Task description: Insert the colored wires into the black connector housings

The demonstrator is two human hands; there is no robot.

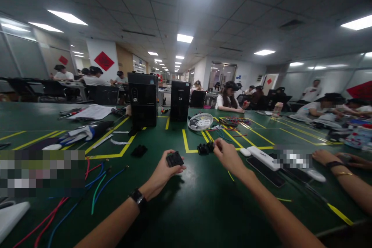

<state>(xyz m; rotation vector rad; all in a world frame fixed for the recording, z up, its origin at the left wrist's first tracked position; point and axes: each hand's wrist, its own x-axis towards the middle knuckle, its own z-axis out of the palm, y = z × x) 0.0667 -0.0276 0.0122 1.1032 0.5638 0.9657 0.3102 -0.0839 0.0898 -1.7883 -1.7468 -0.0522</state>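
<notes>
My left hand (161, 171) grips a small black rectangular block (174, 159) above the green table, thumb along its near edge. Its exact kind is not clear; it looks like a moulded plastic part. To the right, my right hand (230, 156) has its thumb and fingertips pressed together beside a cluster of small black parts (204, 148) on the table. Whatever those fingertips pinch, if anything, is too small to make out. Another black part (139, 150) lies on the table left of my left hand.
Two black computer-like towers (180, 101) stand at the back. A white basket (200, 122) sits near tangled wires (236, 121). Red, blue and green cables (100, 190) lie left. A white power bank (264, 158) and phone (266, 171) lie right, near another person's hand (324, 156).
</notes>
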